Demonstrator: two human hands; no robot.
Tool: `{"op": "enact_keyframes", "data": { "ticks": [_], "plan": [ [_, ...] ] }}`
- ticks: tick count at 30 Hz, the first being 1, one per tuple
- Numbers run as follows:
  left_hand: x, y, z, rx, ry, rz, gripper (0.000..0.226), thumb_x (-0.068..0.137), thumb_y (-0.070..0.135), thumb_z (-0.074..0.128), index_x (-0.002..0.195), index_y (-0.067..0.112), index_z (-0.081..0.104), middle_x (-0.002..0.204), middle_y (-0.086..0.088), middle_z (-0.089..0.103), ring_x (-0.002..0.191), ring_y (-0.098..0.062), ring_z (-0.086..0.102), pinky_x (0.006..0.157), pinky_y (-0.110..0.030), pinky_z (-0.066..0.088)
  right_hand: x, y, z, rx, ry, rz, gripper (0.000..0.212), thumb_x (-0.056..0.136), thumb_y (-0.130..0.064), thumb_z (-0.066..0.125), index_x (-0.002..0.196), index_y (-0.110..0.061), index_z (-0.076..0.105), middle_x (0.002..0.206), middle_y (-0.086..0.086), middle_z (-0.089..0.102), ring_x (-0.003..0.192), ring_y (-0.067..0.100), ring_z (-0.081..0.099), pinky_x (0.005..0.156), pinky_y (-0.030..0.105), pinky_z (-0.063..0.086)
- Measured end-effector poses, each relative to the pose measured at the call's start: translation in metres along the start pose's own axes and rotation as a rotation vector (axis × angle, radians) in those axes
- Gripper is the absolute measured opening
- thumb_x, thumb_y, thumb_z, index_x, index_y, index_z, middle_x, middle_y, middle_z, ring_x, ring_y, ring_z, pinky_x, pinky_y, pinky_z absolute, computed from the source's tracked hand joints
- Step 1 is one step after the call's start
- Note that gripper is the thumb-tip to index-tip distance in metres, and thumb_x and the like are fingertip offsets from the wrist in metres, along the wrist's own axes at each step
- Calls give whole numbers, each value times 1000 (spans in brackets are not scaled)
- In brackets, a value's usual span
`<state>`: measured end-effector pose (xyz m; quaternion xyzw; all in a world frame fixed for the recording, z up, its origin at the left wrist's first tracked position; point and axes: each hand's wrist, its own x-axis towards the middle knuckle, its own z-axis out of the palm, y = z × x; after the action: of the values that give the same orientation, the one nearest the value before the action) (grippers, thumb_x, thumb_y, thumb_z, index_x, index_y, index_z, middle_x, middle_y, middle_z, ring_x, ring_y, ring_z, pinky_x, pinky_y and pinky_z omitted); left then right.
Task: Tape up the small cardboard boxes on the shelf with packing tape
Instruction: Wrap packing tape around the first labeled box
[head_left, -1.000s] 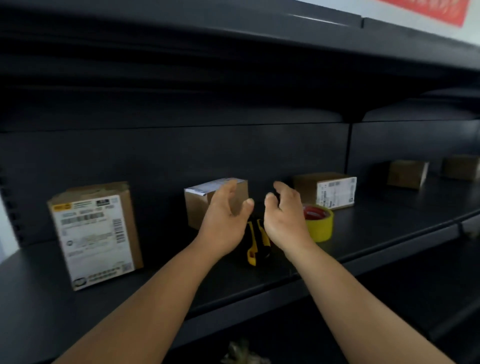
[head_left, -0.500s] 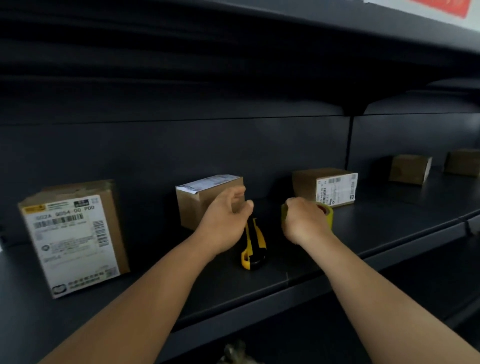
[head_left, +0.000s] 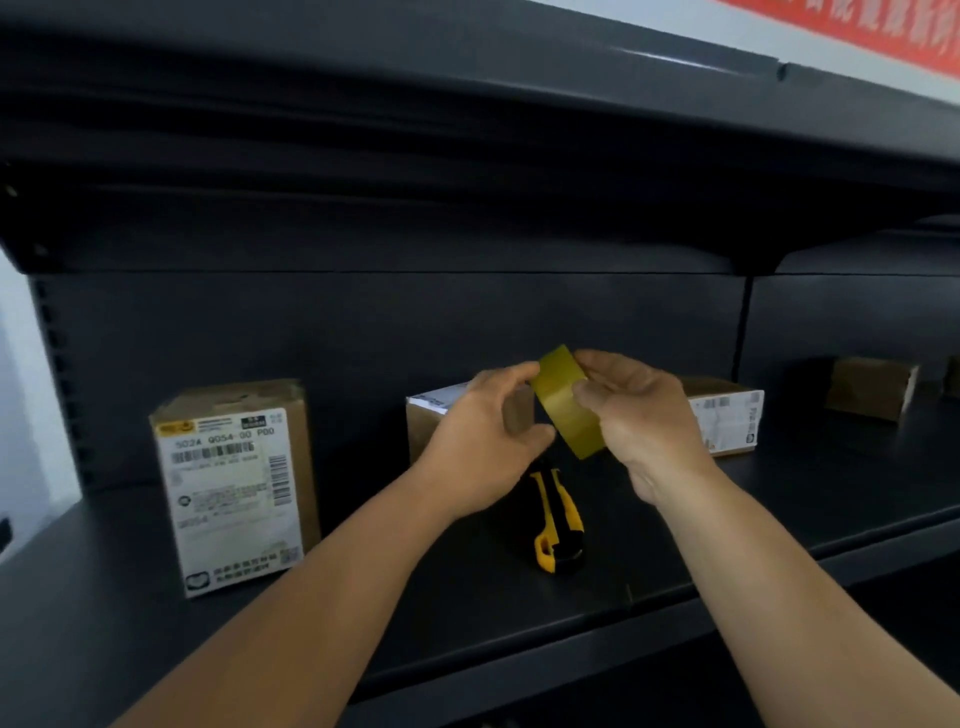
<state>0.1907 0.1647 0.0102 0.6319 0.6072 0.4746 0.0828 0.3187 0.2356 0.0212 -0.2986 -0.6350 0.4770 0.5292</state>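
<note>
A yellowish roll of packing tape (head_left: 566, 405) is held up above the shelf (head_left: 779, 519), edge-on to me. My right hand (head_left: 644, 415) grips it from the right. My left hand (head_left: 483, 431) touches its left side with thumb and fingertips. Behind my left hand sits a small cardboard box (head_left: 431, 421), partly hidden. A second small box with a white label (head_left: 727, 415) stands behind my right hand. A larger labelled box (head_left: 234, 483) stands at the left.
A yellow and black utility knife (head_left: 558, 525) lies on the shelf below my hands. Two more brown boxes (head_left: 870, 387) sit in the bay to the right. A dark shelf board overhangs close above.
My right hand has lifted the tape roll off the shelf and brought it up in front of me. My left hand rose to meet it and now touches it.
</note>
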Motion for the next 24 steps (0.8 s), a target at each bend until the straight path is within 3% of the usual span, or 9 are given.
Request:
{"op": "enact_keyframes", "data": {
  "ticks": [3, 9, 13, 19, 22, 24],
  "plan": [
    [-5, -1, -14, 101, 116, 84, 62, 82, 20, 73, 138, 20, 46, 133, 6, 42, 112, 3, 39, 76, 12, 26, -5, -9, 19, 143, -27, -11, 26, 90, 1, 58, 99, -22, 64, 91, -6, 68, 78, 2, 65, 64, 12, 54],
    [-20, -2, -47, 213, 352, 159, 47, 81, 19, 73, 126, 24, 60, 125, 8, 51, 106, 7, 42, 84, 8, 27, -16, -19, 56, 226, -57, -3, 28, 89, -6, 61, 114, -17, 65, 97, -3, 71, 84, 5, 69, 68, 18, 56],
    [-28, -1, -63, 248, 443, 168, 35, 80, 14, 74, 112, 26, 68, 113, 12, 50, 94, 11, 45, 81, 7, 29, -25, -28, 74, 264, -92, -3, 29, 89, -7, 61, 117, -15, 65, 102, 0, 72, 91, 12, 69, 68, 20, 57],
    [-40, 1, -87, 250, 520, 177, 14, 79, 17, 76, 91, 22, 72, 101, 18, 48, 95, 15, 44, 80, 6, 29, -39, -38, 99, 307, -177, 9, 29, 91, -10, 61, 118, -16, 64, 102, -2, 71, 93, 12, 68, 77, 24, 57],
    [-43, 0, -97, 258, 570, 167, 6, 80, 22, 75, 85, 24, 73, 98, 17, 52, 96, 6, 47, 82, 3, 30, -43, -41, 109, 308, -213, -19, 27, 92, -13, 59, 118, -17, 64, 101, -1, 72, 91, 12, 69, 78, 24, 57],
    [-46, 0, -104, 267, 602, 190, 3, 80, 21, 74, 82, 24, 73, 96, 15, 55, 98, 1, 48, 84, 1, 31, -47, -42, 115, 300, -225, -39, 28, 94, -18, 57, 121, -19, 62, 102, 0, 72, 92, 14, 69, 84, 33, 57]
  ]
}}
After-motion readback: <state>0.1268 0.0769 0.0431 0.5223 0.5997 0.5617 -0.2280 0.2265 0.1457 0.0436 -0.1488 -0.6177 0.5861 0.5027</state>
